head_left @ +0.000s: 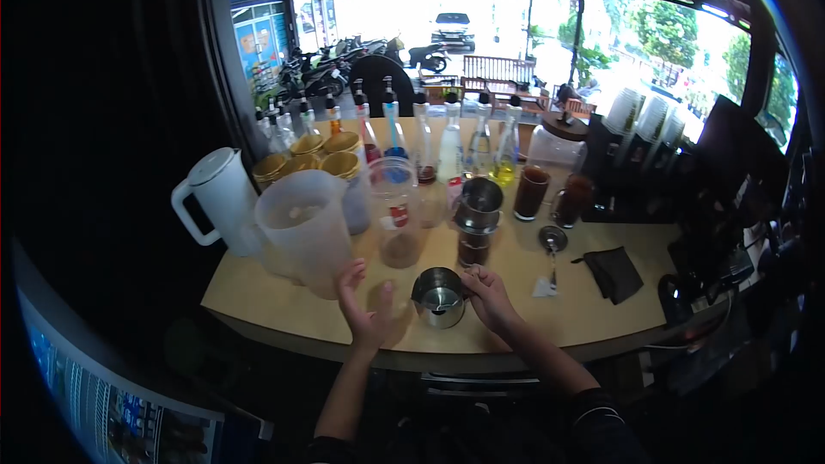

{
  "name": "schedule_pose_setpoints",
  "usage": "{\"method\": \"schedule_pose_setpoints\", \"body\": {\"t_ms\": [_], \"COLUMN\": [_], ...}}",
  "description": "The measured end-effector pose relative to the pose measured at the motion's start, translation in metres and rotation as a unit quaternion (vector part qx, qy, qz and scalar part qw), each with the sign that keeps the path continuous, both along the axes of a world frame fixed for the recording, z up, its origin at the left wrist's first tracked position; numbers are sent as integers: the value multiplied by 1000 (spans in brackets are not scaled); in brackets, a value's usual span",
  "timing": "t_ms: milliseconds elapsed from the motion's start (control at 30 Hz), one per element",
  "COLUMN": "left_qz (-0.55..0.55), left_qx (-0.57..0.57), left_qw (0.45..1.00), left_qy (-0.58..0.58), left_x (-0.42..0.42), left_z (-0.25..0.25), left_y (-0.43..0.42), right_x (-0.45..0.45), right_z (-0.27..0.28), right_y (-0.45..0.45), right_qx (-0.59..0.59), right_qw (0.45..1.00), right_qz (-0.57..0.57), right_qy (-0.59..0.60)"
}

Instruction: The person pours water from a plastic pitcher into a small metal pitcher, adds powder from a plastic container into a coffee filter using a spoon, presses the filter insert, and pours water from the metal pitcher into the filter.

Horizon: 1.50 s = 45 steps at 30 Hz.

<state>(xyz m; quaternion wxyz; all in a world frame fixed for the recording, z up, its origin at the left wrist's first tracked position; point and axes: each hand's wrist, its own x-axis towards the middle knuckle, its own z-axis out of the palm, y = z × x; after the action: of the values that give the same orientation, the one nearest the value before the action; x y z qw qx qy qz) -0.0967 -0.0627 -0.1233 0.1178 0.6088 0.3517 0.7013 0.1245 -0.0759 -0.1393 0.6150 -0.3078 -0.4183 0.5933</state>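
My right hand grips the handle of a small stainless steel milk jug near the counter's front edge. The jug is upright, with its open top facing me. To its left, my left hand is raised with thumb and fingers apart, holding nothing. Its fingertips are close to the lower side of a large frosted plastic pitcher; I cannot tell whether they touch. Behind the jug, a metal coffee filter sits on a glass with dark liquid. A clear plastic cup stands to the filter's left.
On the left are a white lidded pitcher and stacked brown cups. Pump bottles line the back. On the right are two dark-filled glasses, a spoon, a dark cloth and a lidded jar.
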Motion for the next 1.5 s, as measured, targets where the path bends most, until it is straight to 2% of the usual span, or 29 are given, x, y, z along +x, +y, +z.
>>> {"method": "schedule_pose_setpoints", "body": {"t_ms": [67, 133, 200, 233, 333, 433, 533, 600, 667, 733, 800, 967, 1067, 1200, 1267, 1333, 1467, 1500], "left_qz": [-95, -118, -159, -172, -140, -100, -98, -86, -43, -35, -22, -69, -97, -61, -62, -15, 15, 19], "left_qx": [-10, -12, -78, -94, -96, -41, -40, -31, -51, -64, -62, -40, -117, -84, -102, -72, -31, -24], "left_qw": [995, 993, 982, 974, 968, 972, 971, 975, 991, 992, 998, 994, 985, 991, 989, 997, 999, 999], "left_qy": [15, 3, -65, -112, -183, -207, -216, -203, -112, -98, -22, -68, -86, -89, -82, -7, -4, -43], "left_x": [35, 71, 103, 119, 158, 177, 176, 170, 166, 166, 169, 173, 173, 173, 171, 173, 161, 156], "left_z": [1, 4, 4, 6, 8, 0, -10, -12, -13, -8, -3, 1, -12, -13, -10, -5, -5, -3], "left_y": [4, 11, 19, 26, 48, 66, 71, 70, 65, 60, 56, 69, 71, 66, 61, 56, 49, 40], "right_x": [30, 58, 91, 100, 139, 159, 174, 176, 177, 172, 167, 169, 175, 174, 174, 168, 171, 170], "right_z": [6, 20, 18, 29, 30, 36, 24, 16, 13, 12, 12, -7, -27, -28, -23, -21, -20, -19], "right_y": [-12, -23, -25, -27, -10, 8, 35, 46, 56, 63, 63, 69, 65, 65, 63, 61, 58, 58], "right_qx": [14, 22, 45, 21, 15, 10, 16, -17, -23, -57, -53, -36, -32, 22, 36, 21, 34, 35], "right_qw": [998, 998, 996, 995, 992, 991, 989, 989, 990, 985, 986, 990, 992, 993, 990, 988, 979, 975], "right_qz": [19, 15, -19, -67, -102, -119, -125, -130, -129, -155, -133, -114, -117, -117, -125, -146, -175, -183], "right_qy": [51, 56, 73, 73, 68, 63, 80, 65, 56, 52, 83, 78, 17, -14, -47, -43, -96, -119]}}
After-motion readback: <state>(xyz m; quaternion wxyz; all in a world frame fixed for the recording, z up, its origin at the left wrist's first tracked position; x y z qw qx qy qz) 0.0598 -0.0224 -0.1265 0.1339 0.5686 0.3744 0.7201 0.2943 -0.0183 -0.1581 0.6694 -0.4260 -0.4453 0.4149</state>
